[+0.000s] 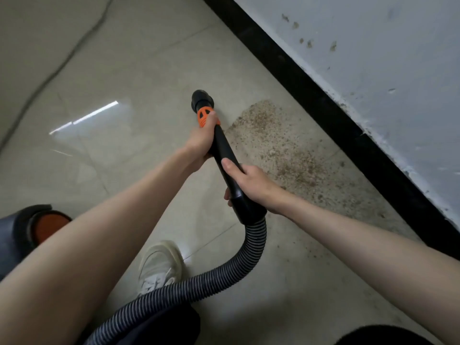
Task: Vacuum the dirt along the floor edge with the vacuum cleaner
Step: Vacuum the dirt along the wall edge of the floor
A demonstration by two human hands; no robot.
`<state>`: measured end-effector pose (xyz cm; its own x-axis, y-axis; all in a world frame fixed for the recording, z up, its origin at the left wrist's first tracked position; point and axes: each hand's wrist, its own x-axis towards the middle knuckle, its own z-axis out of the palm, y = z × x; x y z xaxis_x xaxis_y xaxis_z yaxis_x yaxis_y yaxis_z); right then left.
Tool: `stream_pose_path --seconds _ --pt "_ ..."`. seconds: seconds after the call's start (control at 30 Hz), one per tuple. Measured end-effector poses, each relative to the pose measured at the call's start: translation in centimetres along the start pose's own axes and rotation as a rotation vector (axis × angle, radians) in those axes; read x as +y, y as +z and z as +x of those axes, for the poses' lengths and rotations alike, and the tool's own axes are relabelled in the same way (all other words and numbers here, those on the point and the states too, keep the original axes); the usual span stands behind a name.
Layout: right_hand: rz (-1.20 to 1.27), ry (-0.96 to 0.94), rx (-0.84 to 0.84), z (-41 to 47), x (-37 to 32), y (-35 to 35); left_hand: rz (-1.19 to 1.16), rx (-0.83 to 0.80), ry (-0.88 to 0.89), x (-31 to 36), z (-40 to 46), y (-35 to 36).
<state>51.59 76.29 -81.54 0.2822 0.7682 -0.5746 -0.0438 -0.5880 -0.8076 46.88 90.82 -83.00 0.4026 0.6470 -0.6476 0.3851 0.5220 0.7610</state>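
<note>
Both hands grip the vacuum wand (225,155). The left hand (199,143) curls around it just behind the orange collar (205,117), and the right hand (251,184) wraps the lower black handle where the ribbed hose (224,275) joins. The nozzle (201,99) points at clean tile, just left of the dirt (286,150). That brown, gritty patch spreads along the floor beside the black baseboard (323,105), thick near the nozzle and thinner toward the person. By the look of it, most of the work is left: the patch appears largely intact, and the nozzle has yet to meet it. The vacuum body (37,227) sits at the lower left, next to a white shoe (159,265).
</note>
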Motion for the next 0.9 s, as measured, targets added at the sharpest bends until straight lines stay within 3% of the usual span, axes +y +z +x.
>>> stream_pose_path --seconds 0.17,0.3,0.43,0.63,0.9 --pt "-0.158 -0.149 0.025 -3.0 -2.4 0.8 -0.027 0.111 0.068 2.1 -4.5 -0.9" --pt "-0.238 -0.159 -0.046 -5.3 -2.6 1.8 -0.027 0.207 0.03 1.5 -7.8 -2.2" --pt "-0.321 -0.142 -0.117 -6.3 -1.0 2.6 -0.176 0.272 -0.014 -1.8 -9.5 -3.2" --pt "-0.31 -0.045 -0.112 -7.6 4.0 3.8 -0.171 0.152 -0.229 -6.4 -8.9 -4.3" --pt "-0.045 0.051 -0.027 -12.3 6.3 1.6 -0.113 -0.026 -0.281 -6.2 -9.5 -0.7"
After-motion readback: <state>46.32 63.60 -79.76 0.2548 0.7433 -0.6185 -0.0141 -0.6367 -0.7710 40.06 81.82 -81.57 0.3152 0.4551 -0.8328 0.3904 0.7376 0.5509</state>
